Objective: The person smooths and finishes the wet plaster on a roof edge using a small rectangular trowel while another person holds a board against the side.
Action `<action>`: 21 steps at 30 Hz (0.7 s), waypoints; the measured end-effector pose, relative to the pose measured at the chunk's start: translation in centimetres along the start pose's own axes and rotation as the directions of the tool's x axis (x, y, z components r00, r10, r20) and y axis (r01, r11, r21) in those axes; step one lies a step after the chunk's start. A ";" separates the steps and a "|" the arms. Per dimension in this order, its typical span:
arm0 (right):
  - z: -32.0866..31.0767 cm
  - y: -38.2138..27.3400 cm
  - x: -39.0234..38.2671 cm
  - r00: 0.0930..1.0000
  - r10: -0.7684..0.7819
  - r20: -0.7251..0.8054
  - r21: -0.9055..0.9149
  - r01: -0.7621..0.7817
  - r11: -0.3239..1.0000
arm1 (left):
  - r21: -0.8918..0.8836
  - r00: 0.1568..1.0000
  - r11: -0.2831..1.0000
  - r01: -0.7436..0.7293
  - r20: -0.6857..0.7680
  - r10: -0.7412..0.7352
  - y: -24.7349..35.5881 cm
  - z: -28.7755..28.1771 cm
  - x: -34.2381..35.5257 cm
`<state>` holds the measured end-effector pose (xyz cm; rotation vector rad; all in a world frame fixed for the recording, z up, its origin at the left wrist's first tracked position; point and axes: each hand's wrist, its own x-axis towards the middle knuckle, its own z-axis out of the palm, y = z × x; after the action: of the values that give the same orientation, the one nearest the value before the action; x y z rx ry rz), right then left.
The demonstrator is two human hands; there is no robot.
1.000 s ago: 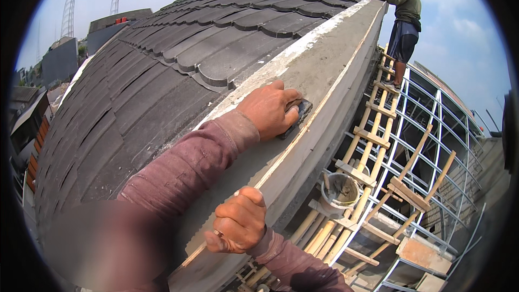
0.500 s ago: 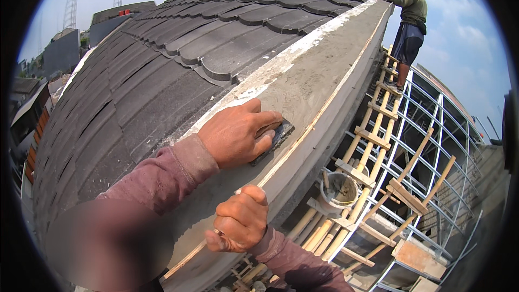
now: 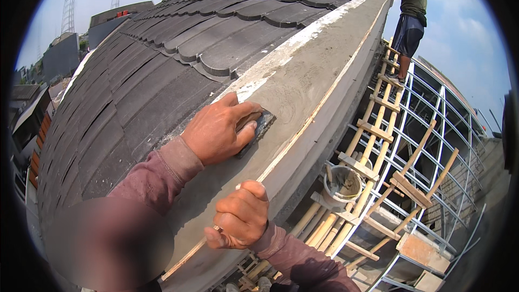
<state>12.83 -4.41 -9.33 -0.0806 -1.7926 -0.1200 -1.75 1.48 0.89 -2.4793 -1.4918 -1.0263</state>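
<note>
My left hand (image 3: 219, 130) is closed on a small dark float (image 3: 258, 132), a flat plate smeared with grey mortar. The plate lies against the wet mortar top (image 3: 294, 94) of a sloping wall edge, close to the roof tiles. Lower down, my right hand (image 3: 241, 215) is wrapped round a thin wooden batten (image 3: 294, 143) that runs along the outer edge of the mortar. How the float is gripped underneath is hidden by my fingers.
Dark roof tiles (image 3: 162, 97) slope along the left. At right, below the wall, a bucket of mortar (image 3: 341, 184) sits by a bamboo scaffold (image 3: 373, 130). A co-worker (image 3: 412, 11) stands on it farther up. Metal roof framing (image 3: 440, 113) spreads beyond.
My left hand has slid the float across the mortar, leftward toward the tiles. The right hand keeps its grip on the batten. The whole view has shifted slightly.
</note>
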 end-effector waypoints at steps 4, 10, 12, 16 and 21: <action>0.9 -0.6 0.2 1.000 -0.012 0.019 0.032 0.011 0.999 | 0.013 0.993 0.999 0.033 -0.114 -0.031 -1.4 1.6 5.8; -0.2 0.0 0.0 1.000 -0.002 0.017 -0.008 0.002 1.000 | -0.060 0.986 0.988 -0.142 0.078 0.147 2.2 0.7 1.3; -0.1 -0.1 0.1 1.000 -0.001 0.016 0.003 0.001 1.000 | 0.003 0.991 0.996 -0.091 0.094 0.091 1.0 -0.5 -0.5; 0.4 -0.4 0.2 1.000 -0.008 0.026 0.011 0.007 1.000 | 0.064 0.998 0.998 -0.022 -0.061 0.026 -1.1 1.1 3.8; 0.0 -0.1 -0.1 1.000 -0.001 0.026 -0.015 0.002 1.000 | -0.125 0.982 0.974 -0.187 0.004 0.189 1.8 2.3 3.9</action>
<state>12.86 -4.49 -9.41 -0.0921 -1.8174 -0.1341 2.05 4.36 1.87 -2.6568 -1.2017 -1.0970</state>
